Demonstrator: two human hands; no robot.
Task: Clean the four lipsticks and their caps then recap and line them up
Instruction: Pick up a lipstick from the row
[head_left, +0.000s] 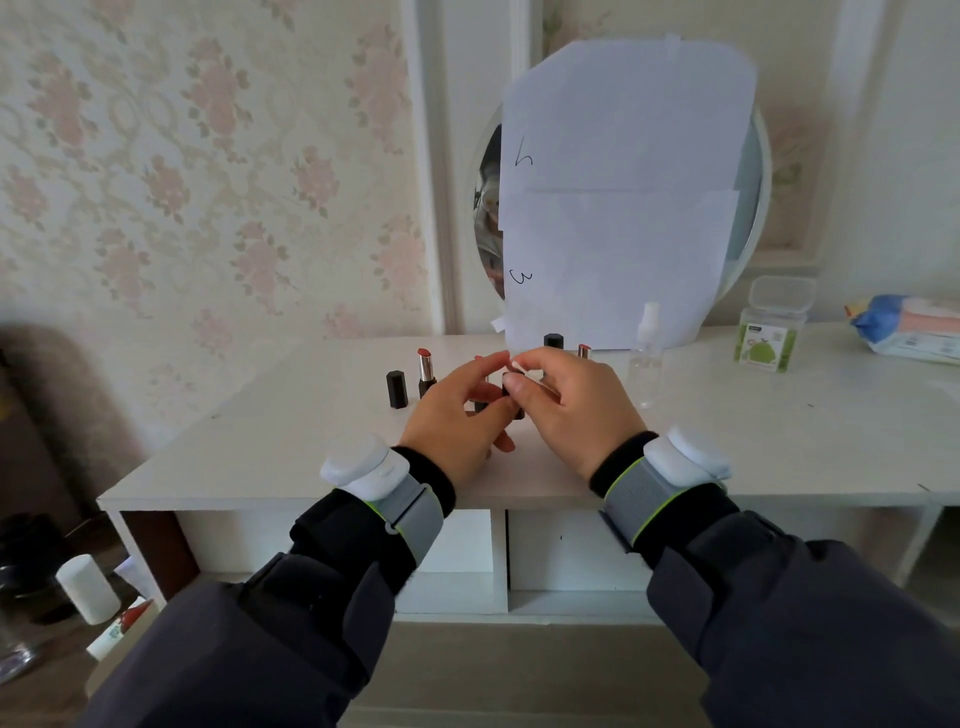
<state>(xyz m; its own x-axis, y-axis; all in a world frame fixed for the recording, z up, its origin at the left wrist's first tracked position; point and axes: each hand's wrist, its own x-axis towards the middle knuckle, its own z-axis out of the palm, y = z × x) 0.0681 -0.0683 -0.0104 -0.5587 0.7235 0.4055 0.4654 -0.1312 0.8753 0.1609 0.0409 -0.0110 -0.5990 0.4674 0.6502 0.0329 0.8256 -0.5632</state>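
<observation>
Pinching one dark lipstick piece (511, 397), left hand (457, 415), right hand (569, 402), two open lipsticks, two caps.

Just one view here, a wide-angle head cam looking forward and down over the white table (779, 441). Both forearms reach in from the bottom edge, close to the lens, and the wall with the paper-covered mirror (623, 197) sits straight ahead.

Showing a hand-drawn "4" near the top left of the white paper sheet (623, 197) and a "3" lower down its left edge. Showing print too small to read on the green label of the clear plastic box (769, 338).
</observation>
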